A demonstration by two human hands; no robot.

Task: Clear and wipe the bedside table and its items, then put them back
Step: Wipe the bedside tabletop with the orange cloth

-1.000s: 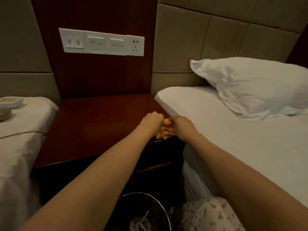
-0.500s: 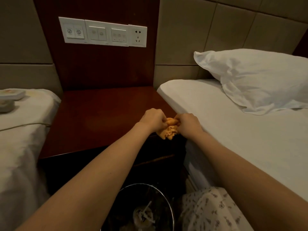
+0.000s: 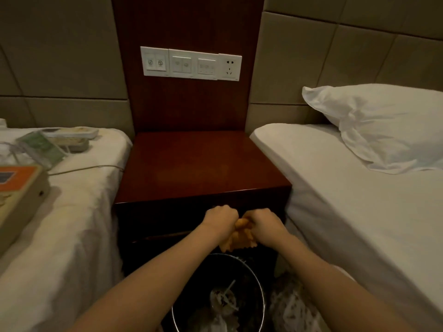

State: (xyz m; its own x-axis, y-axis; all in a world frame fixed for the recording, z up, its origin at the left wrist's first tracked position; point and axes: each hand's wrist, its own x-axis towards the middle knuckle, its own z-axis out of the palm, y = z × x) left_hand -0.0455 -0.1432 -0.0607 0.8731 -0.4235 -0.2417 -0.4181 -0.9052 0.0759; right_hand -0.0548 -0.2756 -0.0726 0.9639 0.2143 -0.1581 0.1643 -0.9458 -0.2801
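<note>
The dark red wooden bedside table (image 3: 191,168) stands between two beds, its top bare. My left hand (image 3: 220,220) and my right hand (image 3: 262,222) both grip a crumpled orange cloth (image 3: 238,238) between them, in front of the table's dark front and above a bin. On the left bed lie the table's items: a cream box with an orange top (image 3: 16,188), a green packet (image 3: 42,147), a white phone-like device (image 3: 72,137) and a thin cord (image 3: 88,167).
A black wire bin (image 3: 220,295) with rubbish stands on the floor under my hands. The right bed (image 3: 359,212) carries a white pillow (image 3: 383,123). A white switch and socket panel (image 3: 191,64) sits on the wooden wall board. Patterned fabric (image 3: 292,307) lies right of the bin.
Both hands with the orange cloth have moved off the table's front right edge, down and towards me, over the bin. The view has pulled back and now shows the items on the left bed.
</note>
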